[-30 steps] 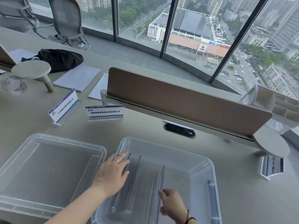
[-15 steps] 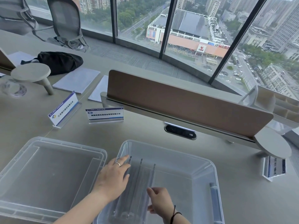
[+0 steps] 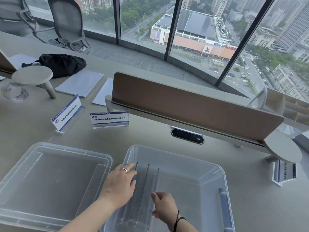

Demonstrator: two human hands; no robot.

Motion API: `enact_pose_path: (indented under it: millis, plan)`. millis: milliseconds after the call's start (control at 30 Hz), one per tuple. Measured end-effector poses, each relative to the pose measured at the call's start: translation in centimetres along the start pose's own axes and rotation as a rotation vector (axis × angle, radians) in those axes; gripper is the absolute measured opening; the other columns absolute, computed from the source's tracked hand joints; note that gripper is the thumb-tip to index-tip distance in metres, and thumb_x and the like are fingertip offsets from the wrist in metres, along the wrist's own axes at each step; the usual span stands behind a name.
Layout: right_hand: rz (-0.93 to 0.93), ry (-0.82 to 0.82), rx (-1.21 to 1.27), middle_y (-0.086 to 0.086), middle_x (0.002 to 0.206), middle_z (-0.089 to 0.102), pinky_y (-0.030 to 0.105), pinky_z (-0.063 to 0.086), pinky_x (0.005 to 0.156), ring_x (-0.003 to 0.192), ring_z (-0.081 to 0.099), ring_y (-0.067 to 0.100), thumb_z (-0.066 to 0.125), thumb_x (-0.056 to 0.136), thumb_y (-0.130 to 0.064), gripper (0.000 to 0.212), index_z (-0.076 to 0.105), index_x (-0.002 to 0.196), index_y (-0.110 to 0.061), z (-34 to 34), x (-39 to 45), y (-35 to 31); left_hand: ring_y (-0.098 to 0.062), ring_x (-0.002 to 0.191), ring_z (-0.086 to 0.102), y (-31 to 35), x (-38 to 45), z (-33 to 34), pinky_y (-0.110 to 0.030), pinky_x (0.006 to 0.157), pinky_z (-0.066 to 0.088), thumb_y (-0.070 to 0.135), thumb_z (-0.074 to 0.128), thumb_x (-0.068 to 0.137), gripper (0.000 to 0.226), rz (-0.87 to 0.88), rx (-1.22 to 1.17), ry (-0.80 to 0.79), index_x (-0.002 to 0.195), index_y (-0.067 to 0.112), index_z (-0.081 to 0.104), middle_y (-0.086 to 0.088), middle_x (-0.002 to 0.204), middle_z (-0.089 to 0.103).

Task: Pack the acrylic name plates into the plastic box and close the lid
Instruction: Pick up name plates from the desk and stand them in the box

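Note:
A clear plastic box (image 3: 207, 164) sits open on the desk in front of me. Three clear acrylic name plates (image 3: 147, 190) stand on edge side by side at its left wall. My left hand (image 3: 119, 185) lies flat against the leftmost plate, fingers apart. My right hand (image 3: 164, 208) presses the rightmost plate from the right, fingers curled on its edge. The box's clear lid (image 3: 50, 178) lies flat to the left. Two printed name plates (image 3: 66, 113) (image 3: 109, 118) stand on the desk behind, and another (image 3: 283, 171) lies at the right.
A brown desk divider (image 3: 192, 106) with a round grey end shelf (image 3: 284, 148) runs behind the box. A black cable port (image 3: 187, 136) sits under it. Papers (image 3: 80, 85), a black bag (image 3: 61, 63) and a round stand (image 3: 33, 76) are at the far left.
My right hand has slid left inside the box, pushing the rightmost plate up against the other two. My left hand has stayed against the leftmost plate.

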State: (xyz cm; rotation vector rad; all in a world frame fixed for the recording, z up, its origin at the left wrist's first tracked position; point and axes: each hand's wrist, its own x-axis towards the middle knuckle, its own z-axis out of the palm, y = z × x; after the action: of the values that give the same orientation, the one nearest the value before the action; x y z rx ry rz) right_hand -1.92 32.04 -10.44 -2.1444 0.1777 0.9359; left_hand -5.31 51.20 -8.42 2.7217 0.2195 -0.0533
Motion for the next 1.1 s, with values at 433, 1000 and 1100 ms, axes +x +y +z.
enact_pose_path:
  millis: [433,1000,1100]
  plan:
    - [-0.074,0.118,-0.407,0.01,0.089,0.063,0.035,0.04,0.07,0.081,0.055,0.031,0.026,0.099,-0.042,0.039,0.039,0.068,-0.021,0.6,-2.3,-1.7,-0.039,0.141,0.029,0.2,-0.1,-0.3,-0.052,0.114,0.023,0.042,0.059,0.085,0.04,0.071,0.285,-0.049,0.123,0.03,0.063,-0.004,0.151,0.043]
    - [-0.219,0.296,-0.313,0.001,0.11,0.068,0.035,0.047,0.083,0.108,0.059,0.025,0.039,0.088,-0.048,0.04,0.059,0.114,-0.024,-7.6,-5.8,-3.0,-0.029,0.139,0.034,12.6,4.9,-1.2,-0.053,0.116,0.015,0.047,0.061,0.084,0.038,0.116,0.079,0.114,0.116,0.028,0.067,-0.007,0.139,0.054]
    - [-0.238,0.32,-0.227,-0.004,0.077,0.064,0.032,0.047,0.067,0.078,0.059,0.023,0.038,0.083,-0.042,0.027,0.058,0.084,-0.024,-11.1,-6.6,-3.1,-0.027,0.136,0.036,16.9,7.3,-1.4,-0.047,0.114,0.023,0.047,0.059,0.084,0.041,0.163,0.016,0.048,0.119,0.027,0.064,-0.009,0.14,0.052]
